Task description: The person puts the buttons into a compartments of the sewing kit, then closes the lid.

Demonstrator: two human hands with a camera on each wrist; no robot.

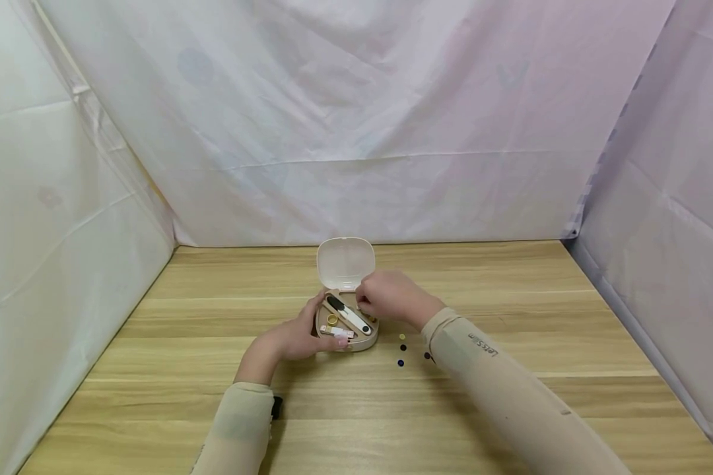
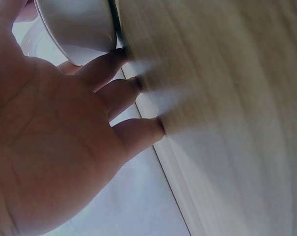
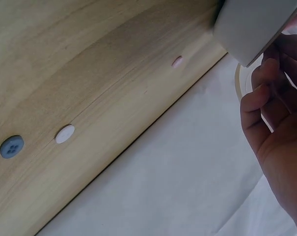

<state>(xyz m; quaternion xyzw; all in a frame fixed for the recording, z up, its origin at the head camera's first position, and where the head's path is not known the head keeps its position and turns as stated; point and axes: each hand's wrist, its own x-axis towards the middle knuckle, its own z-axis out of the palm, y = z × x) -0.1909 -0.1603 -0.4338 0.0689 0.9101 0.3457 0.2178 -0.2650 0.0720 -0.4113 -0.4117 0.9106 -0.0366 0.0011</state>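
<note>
A cream sewing kit box (image 1: pixel 365 344) stands on the table with its lid (image 1: pixel 346 264) raised. My left hand (image 1: pixel 294 335) grips it from the left, thumb along the front and index finger at the far left side. In the left wrist view, its other fingers spread down to the table. Inside lie black-and-white thread snips (image 1: pixel 353 319), a gold thimble (image 1: pixel 332 319) and a small white piece (image 1: pixel 336 332) with pale ends. My right hand (image 1: pixel 392 297) reaches over the box's right compartment with curled fingers. Its fingertips are hidden, and I cannot tell whether they pinch anything.
Right of the box lie several small buttons: a yellow button (image 1: pixel 402 336), a black button (image 1: pixel 403 348), a blue button (image 1: pixel 401 363) and a dark button (image 1: pixel 427 355) beside my right sleeve. White cloth (image 1: pixel 368 191) hangs behind the wooden table (image 1: pixel 214 284) and along both sides.
</note>
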